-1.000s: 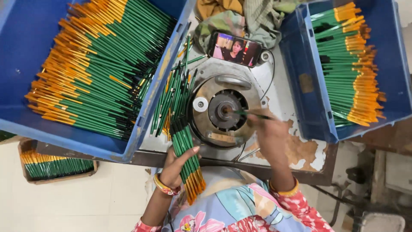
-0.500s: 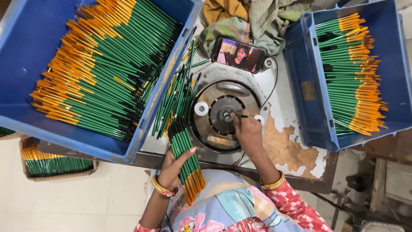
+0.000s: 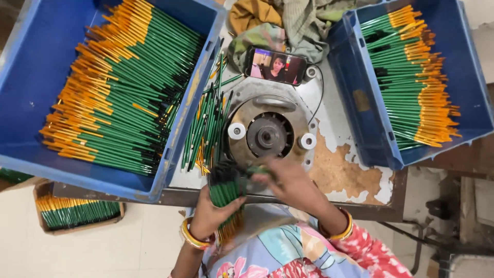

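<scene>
Tabletop (image 3: pixel 339 177): carries everything ahead of your hands; its surface is worn bare in a patch just beyond your right hand.
Big blue crate (image 3: pixel 31 77): ahead and to the left of your left hand, packed with green pencils with orange ends, lying in rows.
Smaller blue crate (image 3: pixel 360 103): ahead and to the right of your right hand, holding a thinner layer of the same pencils.
Round metal machine (image 3: pixel 267 135): directly in front of both hands, with a dark hub in its middle.
Phone (image 3: pixel 275 66): propped beyond the machine, well apart from your hands.
Loose pencils (image 3: pixel 206 131): lying just ahead of your left hand, beside the machine.
Bundle of green pencils (image 3: pixel 225 193): in your left hand; each looks light, stiff and smooth, so likely to slide out endwise; hold around the middle of the bundle, not the ends.
Left hand (image 3: pixel 208 216): fingers wrapped around the bundle from below.
Right hand (image 3: pixel 285 180): blurred, at the bundle's top; fingers seem pressed on one pencil, though you cannot tell for sure.
</scene>
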